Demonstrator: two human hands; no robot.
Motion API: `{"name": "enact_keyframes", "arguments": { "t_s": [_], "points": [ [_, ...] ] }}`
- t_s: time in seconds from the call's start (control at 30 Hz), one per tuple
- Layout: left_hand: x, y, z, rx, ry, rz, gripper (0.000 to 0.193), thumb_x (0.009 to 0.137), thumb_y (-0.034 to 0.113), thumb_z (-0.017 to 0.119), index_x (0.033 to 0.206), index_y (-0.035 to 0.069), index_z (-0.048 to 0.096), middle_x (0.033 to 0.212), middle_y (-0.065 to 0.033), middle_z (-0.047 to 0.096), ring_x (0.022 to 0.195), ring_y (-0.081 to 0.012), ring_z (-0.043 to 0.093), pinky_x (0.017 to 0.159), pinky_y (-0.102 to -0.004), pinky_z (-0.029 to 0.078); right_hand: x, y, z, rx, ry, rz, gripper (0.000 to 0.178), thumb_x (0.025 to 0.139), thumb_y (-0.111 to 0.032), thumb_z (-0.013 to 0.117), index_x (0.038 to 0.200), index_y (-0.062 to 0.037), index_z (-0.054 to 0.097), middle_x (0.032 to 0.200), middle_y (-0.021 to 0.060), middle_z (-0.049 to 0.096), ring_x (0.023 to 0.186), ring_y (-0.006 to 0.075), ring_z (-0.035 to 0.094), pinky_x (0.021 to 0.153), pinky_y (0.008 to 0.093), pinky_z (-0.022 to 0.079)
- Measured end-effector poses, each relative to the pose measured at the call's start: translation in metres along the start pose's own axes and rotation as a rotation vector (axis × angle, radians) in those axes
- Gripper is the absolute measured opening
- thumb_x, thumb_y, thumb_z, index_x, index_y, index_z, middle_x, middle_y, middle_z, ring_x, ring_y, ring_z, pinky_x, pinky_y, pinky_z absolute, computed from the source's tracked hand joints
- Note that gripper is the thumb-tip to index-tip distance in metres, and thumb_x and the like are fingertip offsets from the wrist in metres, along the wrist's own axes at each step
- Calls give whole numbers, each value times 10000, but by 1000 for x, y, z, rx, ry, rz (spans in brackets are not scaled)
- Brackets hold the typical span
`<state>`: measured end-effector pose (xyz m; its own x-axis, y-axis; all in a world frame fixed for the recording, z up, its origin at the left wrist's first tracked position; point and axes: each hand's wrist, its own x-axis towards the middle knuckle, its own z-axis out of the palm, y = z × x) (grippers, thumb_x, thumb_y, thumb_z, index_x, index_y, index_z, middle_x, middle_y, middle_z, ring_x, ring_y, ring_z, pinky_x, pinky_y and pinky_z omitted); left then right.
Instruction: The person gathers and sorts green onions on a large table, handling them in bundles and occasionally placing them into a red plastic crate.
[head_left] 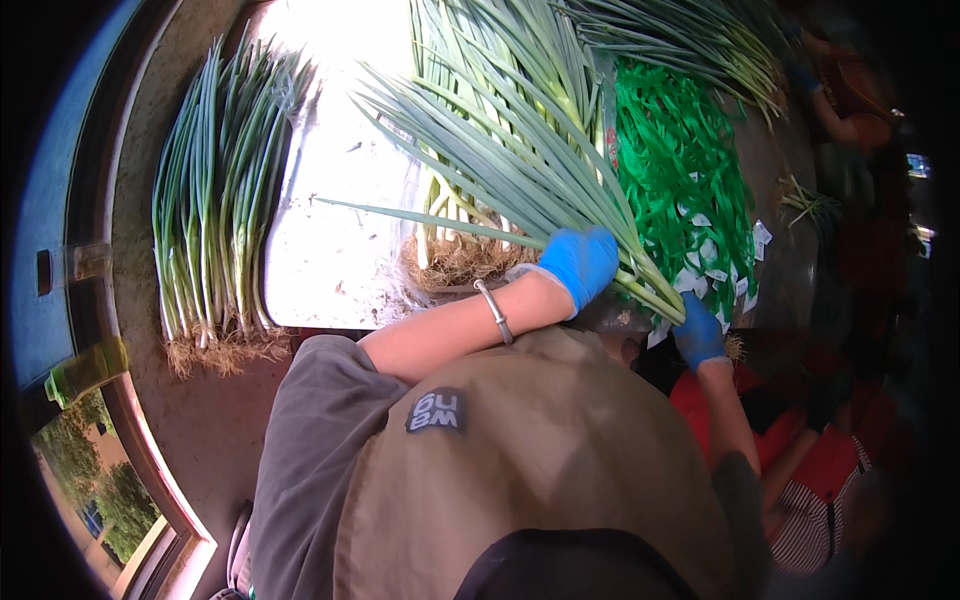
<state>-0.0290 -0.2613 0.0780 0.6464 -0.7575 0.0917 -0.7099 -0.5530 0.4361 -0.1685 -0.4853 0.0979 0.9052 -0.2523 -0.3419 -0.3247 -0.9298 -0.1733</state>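
Note:
In blue gloves, both my hands are closed round a bunch of green onions (pixel 545 165), whose leaves fan out to the upper left. My left hand (pixel 583 265) wraps the stalks where the leaves begin. Lower down, my right hand (pixel 699 335) grips the white root end, with some roots (pixel 735 347) showing beside the glove. One long leaf sticks out sideways past my left hand. Behind the bunch lies a pile of green onions with matted brown roots (pixel 455 262). Right of it spreads a heap of green ribbon ties (pixel 680 150) with white tags.
Bundled green onions (pixel 215 200) lie on the left, roots toward me, beside a bright white tabletop (pixel 335 230). More green onions (pixel 690 45) lie at the far right, with a few loose scraps (pixel 808 203). A co-worker (pixel 855 105) stands at right; another person's striped clothing (pixel 808 525) shows lower right.

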Motion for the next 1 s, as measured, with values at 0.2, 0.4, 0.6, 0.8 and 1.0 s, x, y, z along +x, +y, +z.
{"name": "enact_keyframes", "arguments": {
  "t_s": [0.2, 0.4, 0.6, 0.8, 1.0],
  "points": [
    [32, -28, -2, -141, -163, -132, 145, 767, 116, 520, 866, 18, 562, 797, -183, 621, 729, -342, 618, 604, -399, 500, 3, 7, 2, 70, -20, -51, 274, 735, -56, 552, 1003, -47, 493, 898, 212, 560, 836, 405, 537, 669, 450, 432],
    [51, -16, -3, 35, -163, -38, 154, 761, 101, 525, 876, 27, 597, 822, -173, 625, 771, -331, 616, 647, -409, 498, 3, 7, 5, 84, -80, -5, 259, 730, -42, 528, 984, -28, 480, 845, 234, 569, 819, 409, 545, 672, 448, 437],
    [58, -20, 19, -92, -115, -95, 130, 762, 104, 528, 835, 49, 619, 824, -171, 626, 783, -320, 617, 658, -402, 496, 1, 10, 4, 124, -142, 22, 285, 728, -42, 504, 1013, -33, 485, 871, 237, 573, 831, 402, 553, 689, 438, 440],
    [52, -14, 30, -59, -172, -160, 138, 763, 117, 528, 860, 72, 617, 839, -153, 626, 782, -319, 617, 648, -401, 495, 3, 6, -5, 157, -173, 23, 267, 739, -58, 503, 1006, -41, 503, 865, 228, 583, 833, 394, 560, 690, 425, 445],
    [47, -16, 39, -78, -141, -138, 144, 768, 139, 534, 855, 59, 616, 909, -174, 611, 784, -326, 616, 647, -407, 499, 2, 1, -4, 179, -133, -7, 239, 749, -81, 510, 984, -41, 518, 867, 226, 589, 825, 397, 562, 676, 432, 448]
  ]
}}
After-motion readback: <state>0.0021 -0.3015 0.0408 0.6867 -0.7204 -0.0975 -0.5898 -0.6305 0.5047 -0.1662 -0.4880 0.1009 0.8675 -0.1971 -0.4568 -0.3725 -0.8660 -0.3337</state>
